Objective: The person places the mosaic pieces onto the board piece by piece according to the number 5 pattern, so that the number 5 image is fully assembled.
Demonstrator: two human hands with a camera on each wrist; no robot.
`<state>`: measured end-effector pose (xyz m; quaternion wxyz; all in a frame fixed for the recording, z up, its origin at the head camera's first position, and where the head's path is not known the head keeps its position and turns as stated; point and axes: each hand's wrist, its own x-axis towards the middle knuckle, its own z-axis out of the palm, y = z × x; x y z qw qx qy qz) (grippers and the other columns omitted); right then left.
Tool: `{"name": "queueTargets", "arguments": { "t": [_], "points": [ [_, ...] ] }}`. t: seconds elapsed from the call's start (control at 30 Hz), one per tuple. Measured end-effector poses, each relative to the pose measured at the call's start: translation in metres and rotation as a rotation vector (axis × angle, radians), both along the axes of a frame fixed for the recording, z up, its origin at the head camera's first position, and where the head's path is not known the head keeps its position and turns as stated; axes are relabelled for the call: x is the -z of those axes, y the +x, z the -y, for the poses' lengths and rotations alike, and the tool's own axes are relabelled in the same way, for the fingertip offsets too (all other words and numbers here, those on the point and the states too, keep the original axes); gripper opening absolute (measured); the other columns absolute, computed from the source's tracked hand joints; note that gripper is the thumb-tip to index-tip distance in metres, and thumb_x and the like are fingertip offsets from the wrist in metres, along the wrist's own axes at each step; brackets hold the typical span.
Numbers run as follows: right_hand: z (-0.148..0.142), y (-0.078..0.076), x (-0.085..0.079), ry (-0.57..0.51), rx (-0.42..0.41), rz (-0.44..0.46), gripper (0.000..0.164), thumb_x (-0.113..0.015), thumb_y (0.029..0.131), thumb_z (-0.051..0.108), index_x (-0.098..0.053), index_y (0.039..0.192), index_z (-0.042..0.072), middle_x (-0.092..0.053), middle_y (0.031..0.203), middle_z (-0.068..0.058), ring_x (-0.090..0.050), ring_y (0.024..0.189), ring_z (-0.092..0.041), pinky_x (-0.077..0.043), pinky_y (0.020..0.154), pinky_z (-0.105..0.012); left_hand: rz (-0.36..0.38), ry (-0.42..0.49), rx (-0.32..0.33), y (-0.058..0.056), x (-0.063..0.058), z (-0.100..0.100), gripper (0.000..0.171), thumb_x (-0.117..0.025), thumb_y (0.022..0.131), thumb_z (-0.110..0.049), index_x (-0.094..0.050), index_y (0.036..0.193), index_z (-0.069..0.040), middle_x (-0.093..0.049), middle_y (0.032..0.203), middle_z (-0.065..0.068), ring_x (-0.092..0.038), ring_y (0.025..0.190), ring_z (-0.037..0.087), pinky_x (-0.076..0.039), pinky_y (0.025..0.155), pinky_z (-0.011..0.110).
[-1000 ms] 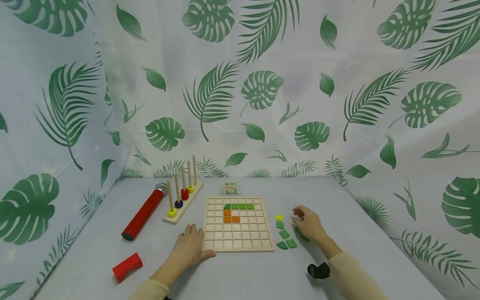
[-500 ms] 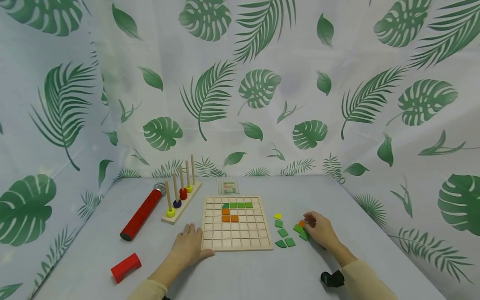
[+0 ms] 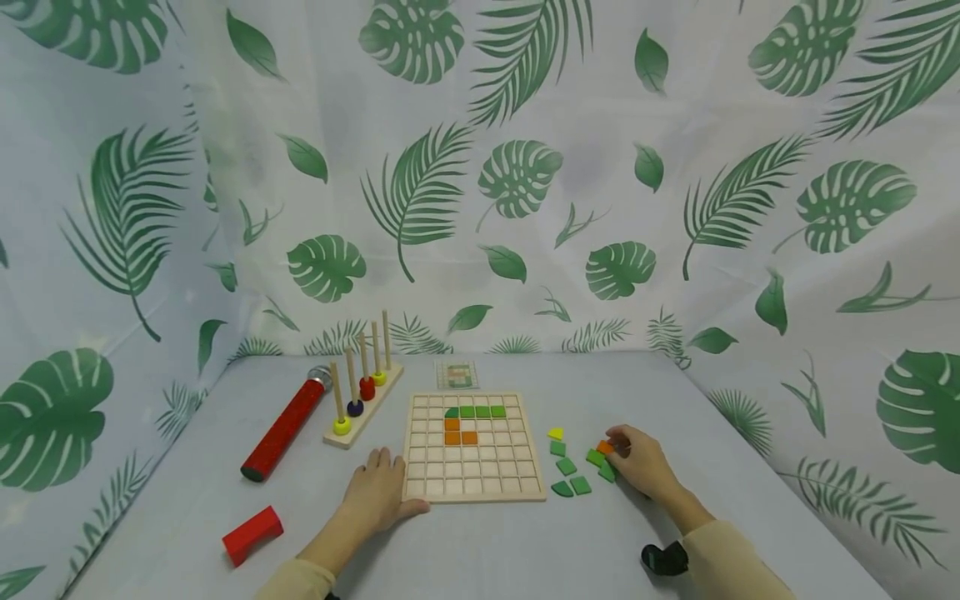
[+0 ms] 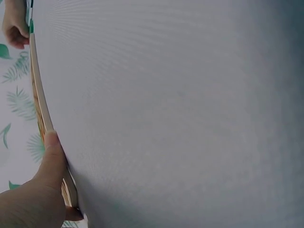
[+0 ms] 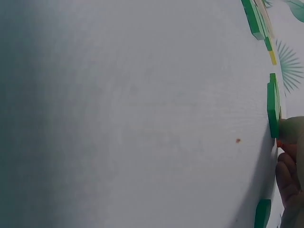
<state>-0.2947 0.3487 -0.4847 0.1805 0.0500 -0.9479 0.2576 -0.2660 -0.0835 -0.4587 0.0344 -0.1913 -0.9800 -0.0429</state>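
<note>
My left hand (image 3: pixel 377 492) lies at the near left corner of a wooden grid board (image 3: pixel 495 473), fingers along its side and thumb along its front edge. In the left wrist view the thumb (image 4: pixel 51 159) touches the board's rim. A row of green tiles and several orange tiles (image 3: pixel 452 425) sit in the grid. To the right, my right hand (image 3: pixel 643 463) pinches a loose orange tile (image 3: pixel 604 447) beside green tiles (image 3: pixel 595 457). The right wrist view shows a sliver of that tile (image 5: pixel 279 143) at the fingertips, the rest hidden.
More green tiles (image 3: pixel 566 466) and a yellow tile (image 3: pixel 556 433) lie right of the board. Behind it is a pattern card (image 3: pixel 457 375). At left are a peg stand (image 3: pixel 348 432) with rings, a red microphone (image 3: pixel 287 429) and a red block (image 3: pixel 252 536).
My right hand has moved right from over the loose tiles, uncovering green tiles and reaching the orange one. My left hand stays at the board's corner.
</note>
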Motion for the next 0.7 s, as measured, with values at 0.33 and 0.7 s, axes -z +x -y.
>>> {"name": "queueTargets", "arguments": {
  "t": [0.33, 0.7],
  "points": [
    [0.001, -0.004, -0.001, -0.024, -0.014, 0.037, 0.028, -0.066, 0.081, -0.004, -0.06, 0.108, -0.003, -0.064, 0.095, -0.011, -0.06, 0.084, -0.024, -0.052, 0.075, -0.042, 0.004, 0.006, -0.006, 0.002, -0.004, 0.0, 0.084, -0.063, 0.075, -0.065, -0.055, 0.116, 0.008, -0.05, 0.117, 0.031, -0.049, 0.11, 0.04, -0.048, 0.084, 0.053],
    [0.012, -0.013, -0.007, -0.041, -0.027, 0.008, 0.028, -0.064, 0.083, -0.003, -0.06, 0.111, -0.003, -0.064, 0.098, -0.011, -0.06, 0.087, -0.024, -0.053, 0.076, -0.04, -0.02, 0.007, 0.005, 0.001, 0.0, 0.0, 0.085, -0.064, 0.074, -0.065, -0.055, 0.116, 0.008, -0.05, 0.119, 0.032, -0.048, 0.113, 0.042, -0.047, 0.085, 0.053]
  ]
}}
